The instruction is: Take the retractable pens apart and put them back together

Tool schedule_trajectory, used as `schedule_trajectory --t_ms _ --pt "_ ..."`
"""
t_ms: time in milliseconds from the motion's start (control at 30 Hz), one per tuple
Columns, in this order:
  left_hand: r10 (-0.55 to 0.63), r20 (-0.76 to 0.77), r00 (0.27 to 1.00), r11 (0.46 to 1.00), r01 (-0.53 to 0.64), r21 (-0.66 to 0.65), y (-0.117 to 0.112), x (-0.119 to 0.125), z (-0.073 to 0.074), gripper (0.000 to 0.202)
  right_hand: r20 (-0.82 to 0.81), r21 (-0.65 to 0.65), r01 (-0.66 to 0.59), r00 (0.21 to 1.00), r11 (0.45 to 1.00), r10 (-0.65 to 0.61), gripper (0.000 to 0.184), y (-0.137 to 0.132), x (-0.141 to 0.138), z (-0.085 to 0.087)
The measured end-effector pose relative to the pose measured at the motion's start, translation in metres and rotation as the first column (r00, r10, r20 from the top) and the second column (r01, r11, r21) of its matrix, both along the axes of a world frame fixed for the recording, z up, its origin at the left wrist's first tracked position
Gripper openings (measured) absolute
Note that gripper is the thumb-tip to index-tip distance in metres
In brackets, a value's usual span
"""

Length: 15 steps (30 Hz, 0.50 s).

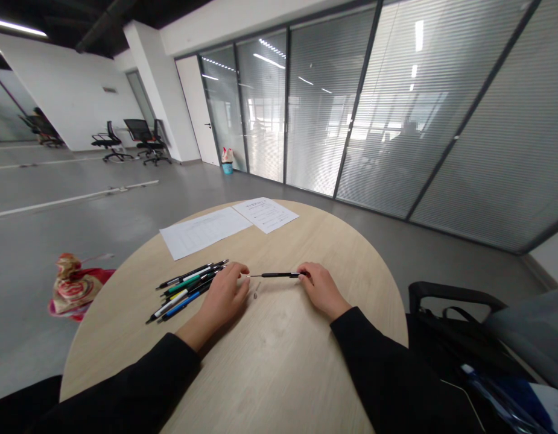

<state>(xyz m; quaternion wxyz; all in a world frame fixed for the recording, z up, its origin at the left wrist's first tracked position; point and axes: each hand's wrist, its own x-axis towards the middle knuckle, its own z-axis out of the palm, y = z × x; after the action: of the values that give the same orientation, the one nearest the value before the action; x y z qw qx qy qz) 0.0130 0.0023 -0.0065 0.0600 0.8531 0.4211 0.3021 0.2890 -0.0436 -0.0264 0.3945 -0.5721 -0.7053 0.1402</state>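
Observation:
A slim black pen [279,275] lies level between my two hands, low over the table or on it. My right hand [321,286] pinches its right end between thumb and fingers. From the pen's left end a thin rod [255,276] reaches to the fingertips of my left hand [227,292], which are drawn together around its tip. Just below, a small thin piece [258,286] and a tiny dark part [255,296] lie on the wood, too small to name. Several pens [183,289], black, green, yellow, white and blue, lie in a loose pile beside my left hand, which partly covers them.
Two printed sheets [206,229] lie at the far side of the round wooden table [279,374]. A red and beige bag [79,286] rests on the floor at left. At right stands a chair [455,295] with a dark bag on it.

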Motion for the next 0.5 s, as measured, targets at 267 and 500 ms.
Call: schedule_trajectory --t_ms 267,500 --pt "-0.005 0.014 1.000 1.000 0.005 -0.007 0.0004 0.0004 0.0030 0.014 0.001 -0.002 0.000 1.000 1.000 0.000 0.014 0.0005 0.0008 0.0006" --pt "-0.046 0.027 0.999 0.998 0.047 -0.037 -0.0013 0.0018 0.0077 0.017 -0.007 0.001 -0.002 1.000 1.000 0.002 0.014 0.0007 -0.0001 -0.0003"
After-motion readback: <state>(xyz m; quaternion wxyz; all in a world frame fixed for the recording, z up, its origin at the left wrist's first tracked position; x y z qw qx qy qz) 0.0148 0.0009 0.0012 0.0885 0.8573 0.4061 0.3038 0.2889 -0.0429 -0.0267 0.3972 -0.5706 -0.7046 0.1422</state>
